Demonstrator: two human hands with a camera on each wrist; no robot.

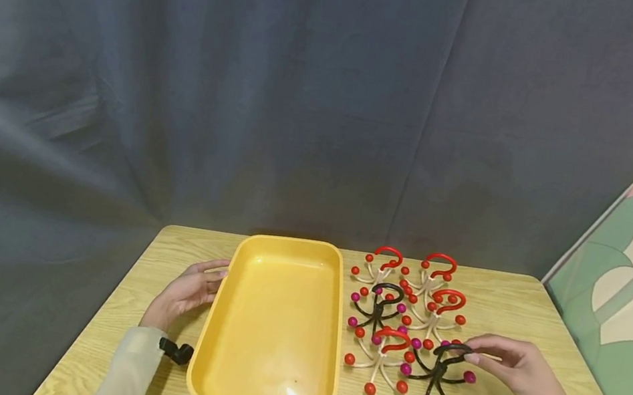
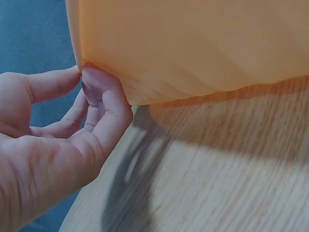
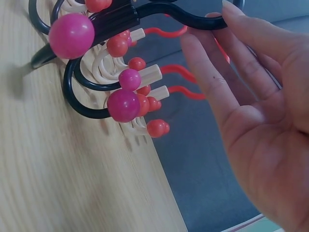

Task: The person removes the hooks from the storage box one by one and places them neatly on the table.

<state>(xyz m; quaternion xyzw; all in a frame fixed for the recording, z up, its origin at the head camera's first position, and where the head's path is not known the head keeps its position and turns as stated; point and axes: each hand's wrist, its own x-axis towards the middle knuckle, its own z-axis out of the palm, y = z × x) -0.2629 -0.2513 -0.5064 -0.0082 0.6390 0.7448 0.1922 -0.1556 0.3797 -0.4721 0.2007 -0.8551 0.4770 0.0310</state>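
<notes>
With thumb and fingers, my left hand [image 1: 187, 294] pinches the left rim of a yellow rectangular plastic tray [image 1: 275, 340]. Seen from the left wrist, the tray wall [image 2: 193, 53] rises over the wooden table. My right hand [image 1: 522, 375] pinches the curved hook of a black hook-handled piece [image 1: 439, 373], whose curved legs end in magenta balls. In the right wrist view, the thumb and fingertips meet on its black hook [image 3: 198, 21]. Just left of it stands a similar piece with a red hook [image 1: 383, 348], white legs and red balls.
Right of the tray, close together, stand another black piece [image 1: 378, 311] and more with red hooks [image 1: 435, 319]. A dark curtain [image 1: 305, 101] hangs behind the wooden table [image 1: 519, 314]. A flower-patterned panel [image 1: 620, 281] borders the right side.
</notes>
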